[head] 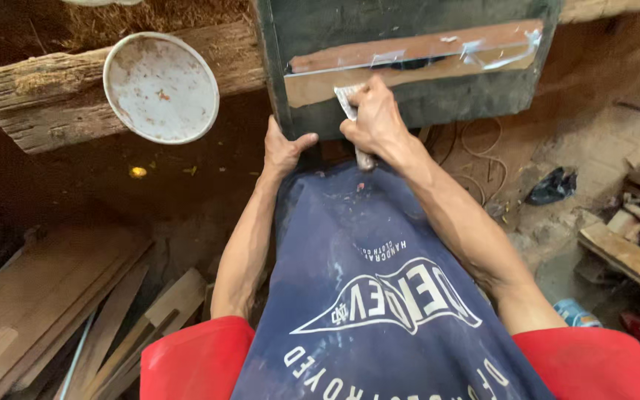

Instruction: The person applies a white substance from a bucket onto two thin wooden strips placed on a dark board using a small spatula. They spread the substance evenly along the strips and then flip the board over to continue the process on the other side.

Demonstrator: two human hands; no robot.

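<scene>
A dark green-grey board (pixel 409 44) with a worn brown bare strip across it rests in front of me, its near edge at my lap. My left hand (pixel 284 150) grips the board's lower left corner, thumb on top. My right hand (pixel 374 118) is closed around a folded piece of grey sandpaper (pixel 347 101) and presses it against the brown strip. A dark blue apron with white lettering (pixel 364 296) covers my lap, over red shorts.
A round white plate (pixel 160 87) leans on a rough wooden beam (pixel 46 96) at the left. Wooden planks (pixel 61 318) lie on the floor at lower left; more scrap wood (pixel 631 252) is stacked at the right. A black bag (pixel 553 185) lies on the dirt floor.
</scene>
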